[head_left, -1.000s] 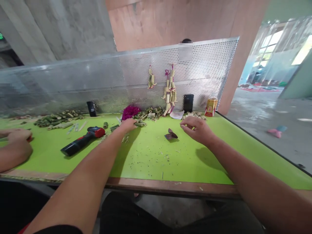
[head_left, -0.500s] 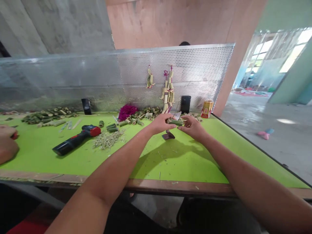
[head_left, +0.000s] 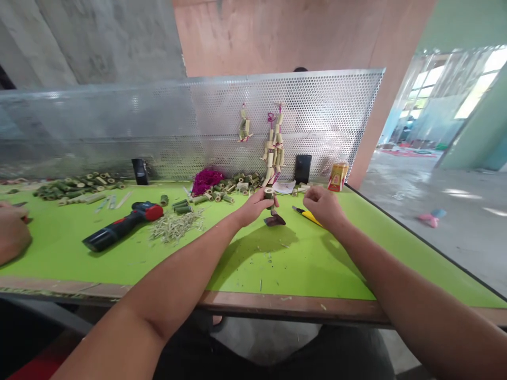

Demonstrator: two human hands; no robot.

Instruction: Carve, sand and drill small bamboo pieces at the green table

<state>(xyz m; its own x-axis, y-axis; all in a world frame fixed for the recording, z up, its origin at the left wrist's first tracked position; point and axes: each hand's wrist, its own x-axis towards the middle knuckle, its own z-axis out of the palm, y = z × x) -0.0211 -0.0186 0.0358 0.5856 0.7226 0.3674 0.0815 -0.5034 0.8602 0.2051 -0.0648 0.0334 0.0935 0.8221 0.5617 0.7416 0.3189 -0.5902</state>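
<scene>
My left hand [head_left: 257, 205] is closed around a short green bamboo tube [head_left: 269, 193], its pale cut end facing up. To the right, my right hand [head_left: 324, 207] is closed with curled fingers; whatever lies in them is hidden. A yellow and black utility knife [head_left: 307, 214] shows just under that hand, partly covered by it; I cannot tell whether it is gripped or lies on the table. Below the bamboo tube sits a bent dark brown sheet [head_left: 274, 219], resembling sandpaper.
On the green table [head_left: 253, 269] lie a cordless drill [head_left: 122, 227], bamboo shavings [head_left: 176, 227], a purple string heap [head_left: 208, 182] and bamboo tubes [head_left: 77, 187]. Strung bamboo figures [head_left: 273, 148] hang on a perforated panel. Another person's hand [head_left: 13, 232] is at far left.
My hands have moved apart, the right one away from the bamboo tube. The tube has turned from lying sideways to end-up in my left hand. The utility knife has come into sight.
</scene>
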